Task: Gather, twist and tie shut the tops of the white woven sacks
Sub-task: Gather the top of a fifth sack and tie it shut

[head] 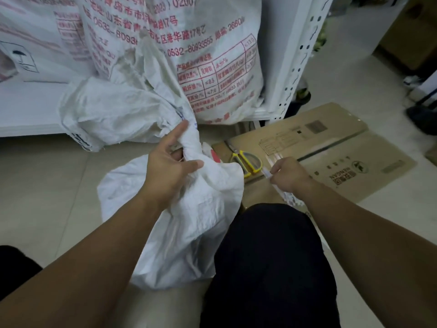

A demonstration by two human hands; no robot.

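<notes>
A filled white woven sack [189, 221] lies on the floor between my knees. Its top is gathered into a twisted neck [192, 143]. My left hand [169, 166] grips that neck, thumb across the front and forefinger pointing up along it. The loose end of the sack [113, 114] fans out beyond the neck toward the shelf. To the right, my right hand [287, 174] pinches a thin pale tie strip [281, 192] lying on the cardboard.
Yellow-handled scissors [246, 162] lie on flattened cardboard [343, 150] right of the sack. Printed woven sacks [212, 67] stand on a white shelf [30, 107] behind. A perforated white shelf upright [300, 55] rises at the right. My dark-trousered knee [272, 256] is in front.
</notes>
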